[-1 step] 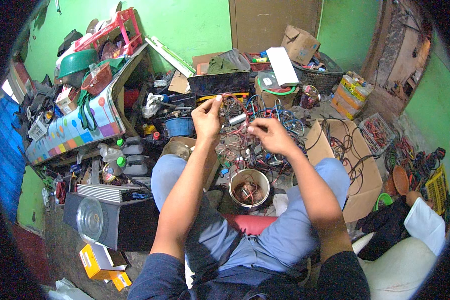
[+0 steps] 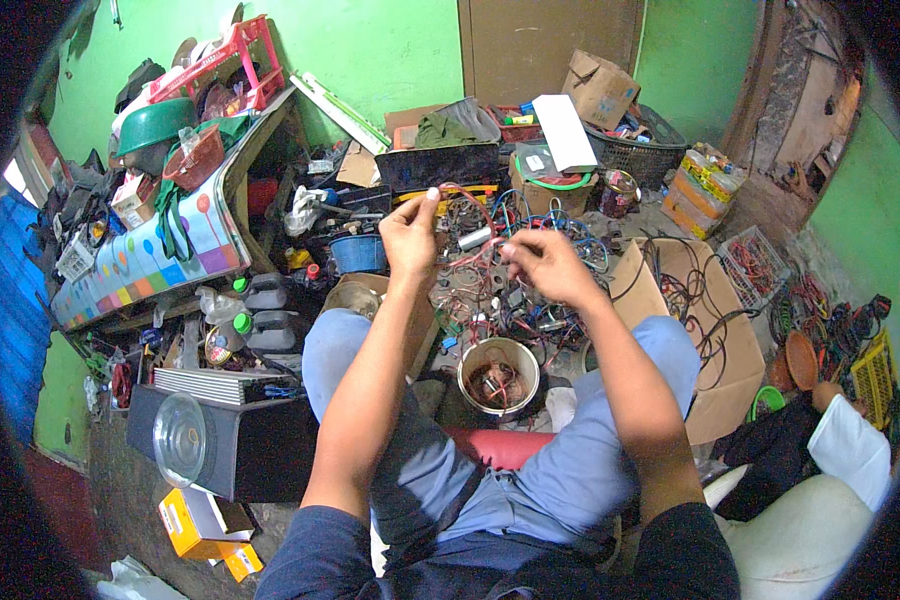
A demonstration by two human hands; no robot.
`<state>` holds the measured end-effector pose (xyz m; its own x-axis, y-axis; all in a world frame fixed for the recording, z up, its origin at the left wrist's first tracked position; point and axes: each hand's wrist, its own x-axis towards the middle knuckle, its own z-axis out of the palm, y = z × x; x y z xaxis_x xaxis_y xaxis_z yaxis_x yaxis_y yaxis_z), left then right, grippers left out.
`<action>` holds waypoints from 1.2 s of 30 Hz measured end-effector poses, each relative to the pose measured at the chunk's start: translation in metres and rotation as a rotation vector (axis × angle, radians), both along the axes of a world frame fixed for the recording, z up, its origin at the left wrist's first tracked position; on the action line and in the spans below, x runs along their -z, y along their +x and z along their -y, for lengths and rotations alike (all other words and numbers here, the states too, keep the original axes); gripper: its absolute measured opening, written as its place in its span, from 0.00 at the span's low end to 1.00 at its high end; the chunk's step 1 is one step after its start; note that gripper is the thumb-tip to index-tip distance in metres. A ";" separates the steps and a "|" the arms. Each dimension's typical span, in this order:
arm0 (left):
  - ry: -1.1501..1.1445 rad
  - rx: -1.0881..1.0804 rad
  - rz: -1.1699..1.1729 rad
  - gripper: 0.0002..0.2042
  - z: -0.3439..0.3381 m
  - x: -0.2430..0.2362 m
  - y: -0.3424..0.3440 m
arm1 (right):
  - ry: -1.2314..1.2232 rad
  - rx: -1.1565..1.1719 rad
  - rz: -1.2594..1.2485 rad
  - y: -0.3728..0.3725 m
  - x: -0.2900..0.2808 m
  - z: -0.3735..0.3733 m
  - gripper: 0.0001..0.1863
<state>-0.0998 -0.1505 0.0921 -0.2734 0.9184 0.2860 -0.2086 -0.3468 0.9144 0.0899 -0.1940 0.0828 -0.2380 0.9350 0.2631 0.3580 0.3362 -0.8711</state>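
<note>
My left hand (image 2: pixel 410 240) is raised over the heap of wires, thumb and forefinger pinching a reddish wire (image 2: pixel 467 189). The wire arches from there toward my right hand (image 2: pixel 552 268), whose fingertips are pinched on its lower stretch; the exact grip is small and partly hidden. Beneath both hands a tangle of wires and small connectors (image 2: pixel 510 300) covers the floor. A whitish bucket (image 2: pixel 464 372) with wire pieces inside stands between my knees.
On the right is an open cardboard box (image 2: pixel 710 410) with black cables, beside a wire-filled white basket (image 2: pixel 753 262). A blue tub (image 2: pixel 358 253) and dark jugs (image 2: pixel 270 331) lie left. Another person's pale-clothed leg (image 2: pixel 805 535) is at lower right.
My left hand has shifted slightly left. My right hand has moved a little up and right, with its fingers turned slightly; both keep their pinch.
</note>
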 end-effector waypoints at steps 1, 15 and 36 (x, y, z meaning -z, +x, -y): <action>0.084 -0.041 0.041 0.11 -0.007 0.003 -0.004 | 0.060 0.037 0.007 0.006 -0.004 -0.003 0.11; 0.037 -0.211 0.329 0.09 -0.018 -0.018 -0.063 | 0.517 1.219 -0.665 0.188 -0.019 -0.013 0.12; 0.112 -0.127 0.063 0.11 0.000 0.003 0.019 | -0.177 -0.229 0.082 -0.031 0.028 -0.001 0.16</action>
<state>-0.0808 -0.1509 0.0893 -0.4057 0.8387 0.3633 -0.2128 -0.4732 0.8549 0.0590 -0.1925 0.0553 -0.4614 0.8843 0.0718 0.3623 0.2617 -0.8946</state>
